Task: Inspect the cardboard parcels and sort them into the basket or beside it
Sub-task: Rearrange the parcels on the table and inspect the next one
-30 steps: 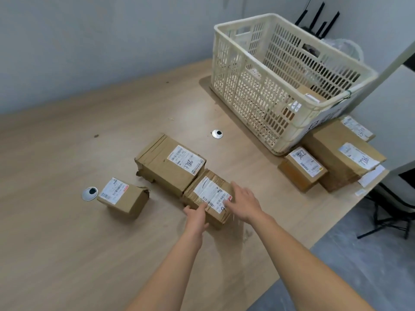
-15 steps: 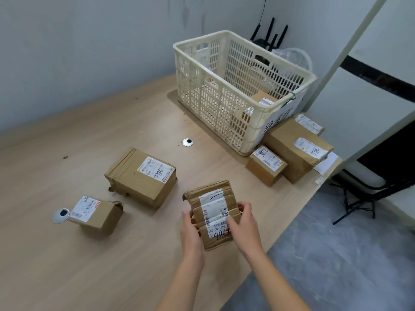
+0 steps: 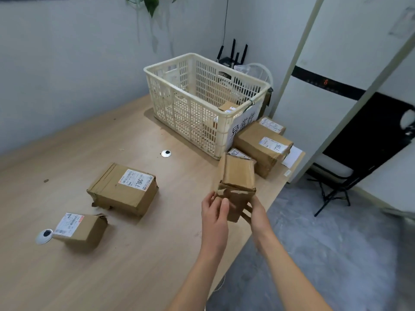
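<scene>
I hold a small worn cardboard parcel upright in the air above the table's right edge, its label turned away from me. My left hand grips its lower left side and my right hand grips its lower right side from beneath. The cream plastic basket stands at the back right of the table with at least one parcel inside. Two more parcels lie on the table: a medium one and a small one at the left.
Beside the basket's right end sits a stack of labelled parcels, with a smaller one partly hidden behind the held parcel. Round cable grommets are set in the wooden table. A folding chair stands on the floor to the right.
Both hands picked the small parcel off the table, raised it and turned it so its label now faces away. My view shifted right and upward.
</scene>
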`<state>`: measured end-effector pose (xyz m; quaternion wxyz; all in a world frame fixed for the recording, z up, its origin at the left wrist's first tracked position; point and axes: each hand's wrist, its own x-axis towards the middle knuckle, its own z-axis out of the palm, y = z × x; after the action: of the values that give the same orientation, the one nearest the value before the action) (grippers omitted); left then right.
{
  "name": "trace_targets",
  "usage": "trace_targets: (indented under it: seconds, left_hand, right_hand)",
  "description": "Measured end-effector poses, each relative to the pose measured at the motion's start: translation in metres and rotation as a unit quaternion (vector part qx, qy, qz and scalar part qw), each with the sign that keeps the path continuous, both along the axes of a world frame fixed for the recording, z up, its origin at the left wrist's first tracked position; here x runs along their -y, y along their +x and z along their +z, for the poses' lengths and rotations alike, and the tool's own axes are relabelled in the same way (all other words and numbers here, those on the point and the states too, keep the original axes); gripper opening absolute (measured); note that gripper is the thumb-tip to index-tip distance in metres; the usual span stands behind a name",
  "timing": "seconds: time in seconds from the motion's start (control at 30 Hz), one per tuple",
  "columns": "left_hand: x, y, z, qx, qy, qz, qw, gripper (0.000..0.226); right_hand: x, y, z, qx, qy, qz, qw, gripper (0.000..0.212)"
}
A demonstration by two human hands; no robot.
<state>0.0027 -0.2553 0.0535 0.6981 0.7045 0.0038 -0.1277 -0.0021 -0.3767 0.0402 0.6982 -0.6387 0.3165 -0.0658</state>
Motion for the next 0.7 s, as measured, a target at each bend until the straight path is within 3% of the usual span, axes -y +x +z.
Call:
trace_targets:
  seconds: [0.13, 0.27, 0.33, 0.5, 0.7]
  left_hand:
    - [0.009, -0.008, 0.007, 0.002, -0.04, 0.02, 0.999, 0.018]
    - [0.007, -0.002, 0.013, -0.024, -0.079, 0.022, 0.996, 0.074]
    - [0.006, 0.0, 0.016, -0.037, -0.077, 0.006, 0.996, 0.086]
    - [0.0, -0.003, 0.013, -0.006, -0.029, -0.015, 0.999, 0.059]
    - [-0.008, -0.004, 0.005, 0.028, -0.011, -0.065, 0.997, 0.092]
  right_hand:
    - [0.001, -0.014, 0.01, 0.026, 0.044, -0.031, 0.998, 0.047]
    - [0.0, -0.023, 0.011, 0.085, 0.05, -0.026, 0.995, 0.047]
    - [-0.001, -0.026, 0.013, 0.115, 0.047, -0.026, 0.992, 0.045]
    - [-0.007, -0.029, 0.011, 0.136, -0.011, -0.011, 0.991, 0.029]
    - [-0.01, -0.03, 0.01, 0.139, -0.026, -0.028, 0.99, 0.022]
